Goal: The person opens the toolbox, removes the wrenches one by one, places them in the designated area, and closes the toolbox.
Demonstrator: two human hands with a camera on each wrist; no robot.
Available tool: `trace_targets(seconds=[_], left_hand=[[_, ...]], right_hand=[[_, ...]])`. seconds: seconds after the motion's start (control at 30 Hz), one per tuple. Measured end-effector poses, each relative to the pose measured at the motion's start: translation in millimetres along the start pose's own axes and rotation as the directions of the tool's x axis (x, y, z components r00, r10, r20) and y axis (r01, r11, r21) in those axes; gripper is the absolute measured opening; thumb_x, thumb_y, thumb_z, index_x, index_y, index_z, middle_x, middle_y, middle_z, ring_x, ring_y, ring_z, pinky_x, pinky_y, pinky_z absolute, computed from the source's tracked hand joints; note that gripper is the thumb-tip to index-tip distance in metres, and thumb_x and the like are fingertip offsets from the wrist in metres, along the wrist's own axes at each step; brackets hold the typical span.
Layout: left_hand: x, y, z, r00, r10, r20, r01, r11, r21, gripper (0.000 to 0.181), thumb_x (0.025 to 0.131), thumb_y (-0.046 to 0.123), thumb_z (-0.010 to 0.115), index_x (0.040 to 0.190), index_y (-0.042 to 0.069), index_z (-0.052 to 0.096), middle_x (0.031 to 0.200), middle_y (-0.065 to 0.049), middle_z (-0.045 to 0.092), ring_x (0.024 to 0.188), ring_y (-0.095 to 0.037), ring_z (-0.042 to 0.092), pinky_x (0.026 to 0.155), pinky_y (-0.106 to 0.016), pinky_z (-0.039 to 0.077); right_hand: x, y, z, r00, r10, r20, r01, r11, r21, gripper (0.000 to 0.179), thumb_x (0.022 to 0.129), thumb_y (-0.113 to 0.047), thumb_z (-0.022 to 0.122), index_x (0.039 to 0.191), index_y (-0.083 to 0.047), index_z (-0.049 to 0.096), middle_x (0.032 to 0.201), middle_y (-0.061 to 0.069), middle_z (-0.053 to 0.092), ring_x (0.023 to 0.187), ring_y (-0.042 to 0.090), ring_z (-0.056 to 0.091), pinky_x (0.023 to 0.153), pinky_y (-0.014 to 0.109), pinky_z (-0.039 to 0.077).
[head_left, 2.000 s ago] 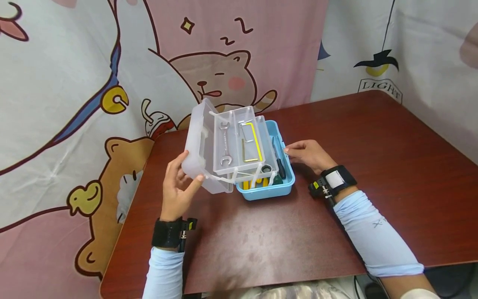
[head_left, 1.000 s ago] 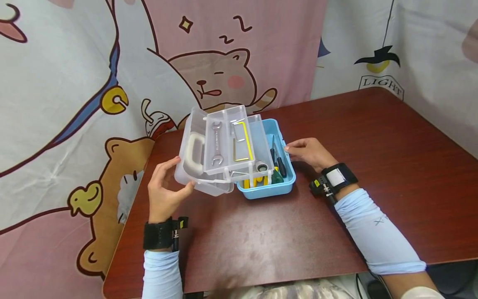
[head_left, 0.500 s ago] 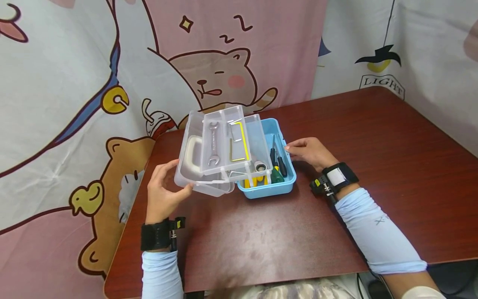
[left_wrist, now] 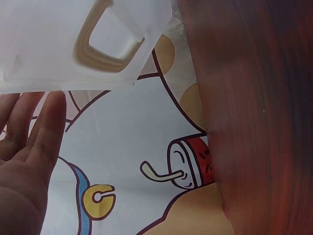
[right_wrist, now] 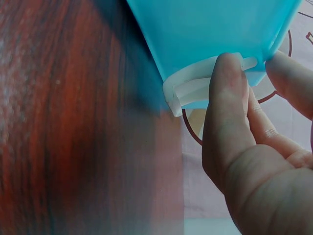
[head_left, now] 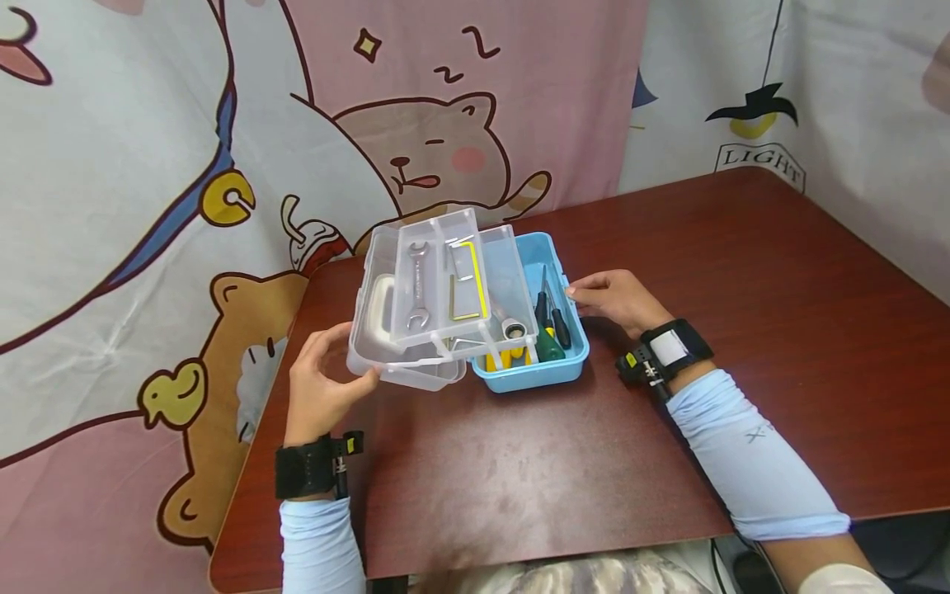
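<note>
Brown table (head_left: 460, 478); latch (right_wrist: 190, 73) clearest from right wrist

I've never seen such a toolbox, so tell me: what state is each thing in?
Clear lid, open
Clear trays, spread out
Blue box, open
White latch, unfastened
Wrench, lying in upper tray
Yellow hex key, in upper tray
Screwdrivers, inside blue box
Left hand, touching clear lid
Right hand, pinching white latch

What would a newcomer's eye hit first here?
Probably the light-blue toolbox, standing open on the table between the left hand and right hand, its clear lid swung out to the left. Next, the yellow hex key in the upper clear tray, right of a silver wrench. Then the big cartoon animal face on the pink backdrop behind the table.
</note>
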State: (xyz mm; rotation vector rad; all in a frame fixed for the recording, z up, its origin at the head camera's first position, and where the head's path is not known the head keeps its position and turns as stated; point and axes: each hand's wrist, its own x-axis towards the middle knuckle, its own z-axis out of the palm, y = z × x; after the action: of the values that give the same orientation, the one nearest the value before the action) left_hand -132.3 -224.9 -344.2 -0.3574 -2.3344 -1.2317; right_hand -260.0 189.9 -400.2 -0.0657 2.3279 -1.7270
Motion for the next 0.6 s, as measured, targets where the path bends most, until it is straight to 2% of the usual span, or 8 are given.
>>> trace_targets(seconds=[0.13,0.33,0.4,0.6], left_hand=[[-1.0,-5.4,0.2,1.000,-0.024,0.006,0.024,1.000,0.016,0.060,0.072,-0.008,0.086,0.128,-0.007,0.065,0.115,-0.020,0.064,0.105,-0.007,0.058,0.094,-0.020,0.050],[-1.6,-36.1,-1.1,0.998,-0.054,0.020,0.053,0.998,0.037,0.064,0.071,-0.006,0.089,0.131,0.000,0.066,0.118,-0.014,0.065,0.106,-0.007,0.059,0.094,-0.017,0.049],[-2.2,-42.2,-2.2,0.997,-0.067,0.027,0.065,0.997,0.048,0.064,0.072,-0.003,0.090,0.131,0.003,0.067,0.118,-0.011,0.065,0.105,-0.007,0.060,0.094,-0.016,0.049],[-3.7,-47.2,-5.1,0.996,-0.079,0.041,0.076,0.994,0.078,0.061,0.073,0.004,0.091,0.130,0.007,0.068,0.118,-0.005,0.067,0.106,-0.010,0.061,0.092,-0.015,0.049]], right_hand=[[0.6,0,-1,1.000,0.002,0.000,-0.002,1.000,0.004,0.046,0.101,-0.025,0.070,0.135,0.006,0.062,0.134,0.024,0.063,0.109,0.033,0.070,0.098,0.044,0.055],[0.7,1,-1,1.000,0.003,-0.001,-0.003,1.000,-0.004,0.046,0.101,-0.026,0.070,0.134,0.005,0.063,0.133,0.024,0.063,0.109,0.033,0.070,0.098,0.044,0.055],[0.6,1,-1,1.000,0.001,-0.001,-0.001,1.000,-0.004,0.047,0.101,-0.026,0.070,0.135,0.005,0.063,0.133,0.024,0.063,0.109,0.034,0.070,0.099,0.044,0.054],[0.5,1,0,1.000,0.001,-0.001,-0.001,1.000,-0.004,0.047,0.101,-0.027,0.070,0.135,0.005,0.062,0.132,0.024,0.063,0.107,0.032,0.070,0.098,0.044,0.055]])
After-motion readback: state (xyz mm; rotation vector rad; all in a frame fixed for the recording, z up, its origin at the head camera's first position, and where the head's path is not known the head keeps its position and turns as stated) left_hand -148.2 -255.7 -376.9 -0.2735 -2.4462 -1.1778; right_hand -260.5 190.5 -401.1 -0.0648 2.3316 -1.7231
